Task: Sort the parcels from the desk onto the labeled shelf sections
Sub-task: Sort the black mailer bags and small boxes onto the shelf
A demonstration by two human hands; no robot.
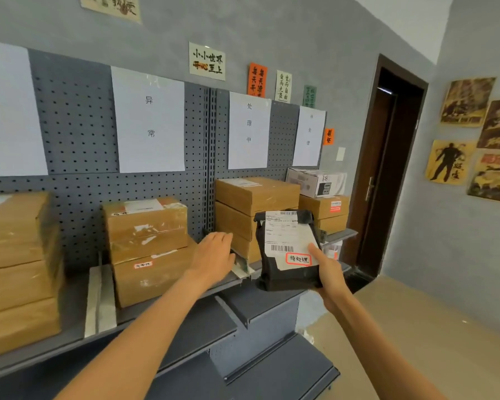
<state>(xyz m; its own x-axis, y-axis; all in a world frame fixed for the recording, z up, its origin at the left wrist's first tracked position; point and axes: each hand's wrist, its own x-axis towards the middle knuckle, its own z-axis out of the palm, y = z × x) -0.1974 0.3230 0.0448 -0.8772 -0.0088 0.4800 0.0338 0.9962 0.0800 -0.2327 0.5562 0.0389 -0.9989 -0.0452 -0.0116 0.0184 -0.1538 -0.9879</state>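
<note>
Shelf edge (277,298) runs grey and straight from lower left to upper right, a thin metal lip in front of the stacked parcels. The right hand (328,272) holds a black plastic mailer bag (286,252) upright in the air just in front of that lip, thumb pressed on the white shipping label, the other fingers curled behind the bag's lower right corner. The bag is soft and creased, its top folded over; a red-bordered sticker (298,258) with handwritten characters sits low on the label. The left hand (215,255) reaches over the shelf with fingers straight and close together, resting against the corner of the lowest brown carton in the middle stack (243,226); it holds nothing.

Behind the shelf stands a dark pegboard back (75,125), perforated with regular holes, and on it hang four white paper signs; one (149,119) hangs above a taped two-carton stack (147,243), one (248,131) above the middle stack, the rightmost one (309,137) above two brown cartons topped by a white box (315,181). The cartons are matt cardboard with sharp corners, some wrapped in glossy clear tape. A large stack (15,269) fills the far left. Between it and the taped stack a pale flat piece (97,301) leans, with a strip of bare shelf around it. Right of the shelf end lie open floor (433,327) and a dark doorway (387,168).
</note>
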